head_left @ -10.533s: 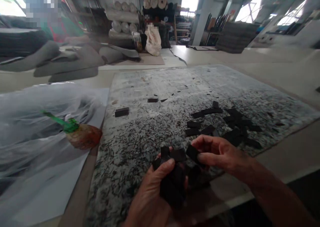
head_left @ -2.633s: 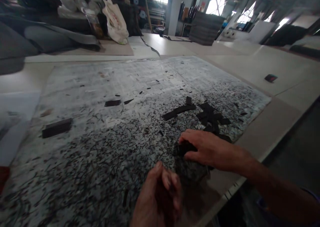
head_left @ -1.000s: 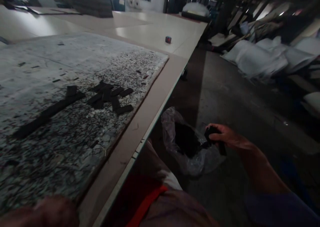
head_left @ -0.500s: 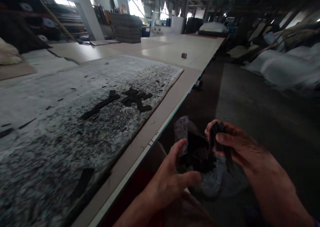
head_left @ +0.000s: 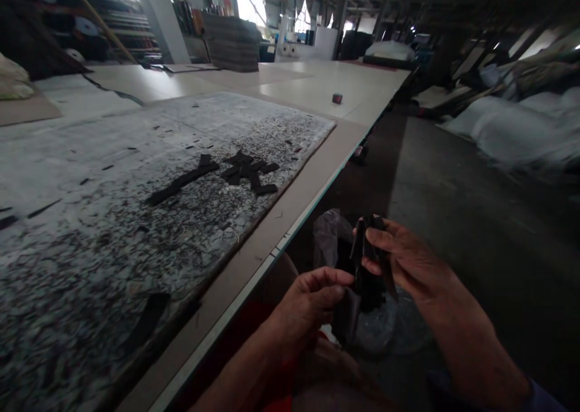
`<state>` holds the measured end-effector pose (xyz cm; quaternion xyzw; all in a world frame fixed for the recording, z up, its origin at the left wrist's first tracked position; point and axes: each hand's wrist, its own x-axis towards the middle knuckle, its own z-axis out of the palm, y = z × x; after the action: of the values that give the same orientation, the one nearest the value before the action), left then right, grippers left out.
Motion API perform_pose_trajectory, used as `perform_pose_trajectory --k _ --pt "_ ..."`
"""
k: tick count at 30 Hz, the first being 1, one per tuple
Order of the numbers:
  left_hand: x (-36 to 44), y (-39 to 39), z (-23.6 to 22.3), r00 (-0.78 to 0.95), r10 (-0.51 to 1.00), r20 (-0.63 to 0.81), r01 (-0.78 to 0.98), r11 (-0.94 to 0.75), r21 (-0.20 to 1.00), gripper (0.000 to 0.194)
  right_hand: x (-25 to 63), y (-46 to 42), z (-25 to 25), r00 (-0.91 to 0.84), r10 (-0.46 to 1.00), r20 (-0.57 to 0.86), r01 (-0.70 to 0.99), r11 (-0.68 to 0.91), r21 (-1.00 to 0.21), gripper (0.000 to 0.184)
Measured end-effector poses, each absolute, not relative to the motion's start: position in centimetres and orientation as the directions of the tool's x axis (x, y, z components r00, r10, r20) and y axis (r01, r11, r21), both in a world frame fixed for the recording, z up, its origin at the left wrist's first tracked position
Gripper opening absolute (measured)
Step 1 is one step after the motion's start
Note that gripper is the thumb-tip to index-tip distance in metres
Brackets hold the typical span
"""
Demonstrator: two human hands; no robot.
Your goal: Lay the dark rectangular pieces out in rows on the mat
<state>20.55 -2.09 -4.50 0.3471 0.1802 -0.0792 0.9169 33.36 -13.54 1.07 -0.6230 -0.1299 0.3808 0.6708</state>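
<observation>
My right hand (head_left: 403, 252) is closed on a small bunch of dark strips (head_left: 372, 234), pinched between thumb and fingers. Just to its left, my left hand (head_left: 317, 294) pinches another dark strip (head_left: 347, 315) that hangs down from the fingertips. Below both hands is a clear plastic bag (head_left: 328, 237) with dark pieces inside; its lower part is partly covered by the hands. On the worn, speckled board (head_left: 203, 243) to the left lie a loose pile of dark strips (head_left: 247, 170), a long strip (head_left: 181, 183) and a single strip (head_left: 147, 321) near the board's front edge.
The long table's edge (head_left: 308, 206) runs diagonally away beside my left arm. A small dark box (head_left: 337, 98) sits farther along the tabletop, and a stack of grey sheets (head_left: 231, 42) stands at the back. Plastic-wrapped bundles (head_left: 521, 122) lie on the right.
My left hand, open before, has closed on a dark strip. My right hand has moved left with its bunch, bringing the two hands closer together.
</observation>
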Motion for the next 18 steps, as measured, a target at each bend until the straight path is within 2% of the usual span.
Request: perform_pose_trajectory --k 7,18 --pt "20.33 -1.57 -4.25 0.91 -0.041 -0.413 0.26 0.833 0.489 0.012 33.71 -12.96 -0.17 0.678 0.66 -0.322 -0.414 -0.019 -0.91 0.031" --pt "19.88 -1.43 -4.81 0.903 -0.078 -0.423 0.261 0.882 0.393 0.02 33.31 -13.28 0.14 0.685 0.652 -0.325 -0.428 -0.002 -0.904 0.03"
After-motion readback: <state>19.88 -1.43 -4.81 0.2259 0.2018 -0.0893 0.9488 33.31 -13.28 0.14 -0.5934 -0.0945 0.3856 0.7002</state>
